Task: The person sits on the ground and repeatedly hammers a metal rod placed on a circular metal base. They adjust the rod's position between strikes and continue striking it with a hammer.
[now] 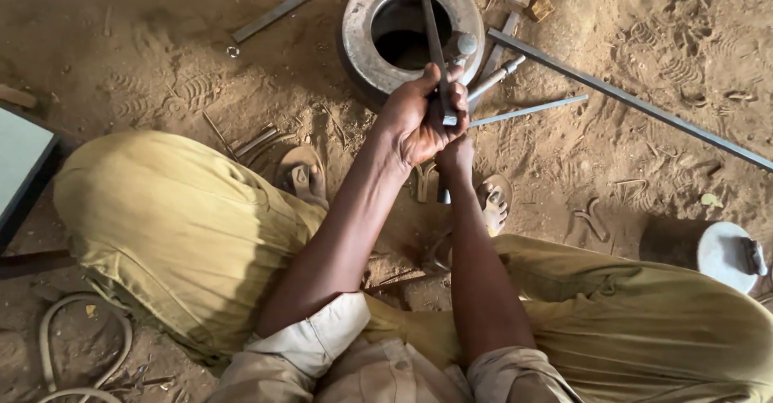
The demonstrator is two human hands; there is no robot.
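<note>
My left hand [415, 117] is closed around a thin flat metal strip [431, 24] that rises toward the top of the view. My right hand [456, 157] sits just below and partly behind the left one, and what it grips is hidden. Both hands are held over the sandy ground between my knees, in front of a heavy steel ring [412, 24]. A hammer [491, 69] with a round metal head lies against the ring, right behind my fingers.
Long steel bars [636, 101] and a thin rod [527, 111] lie on the sand to the right. Another flat bar [274, 15] lies at upper left. A round grey disc [725, 254] sits at right. My sandalled feet [491, 206] rest below the hands.
</note>
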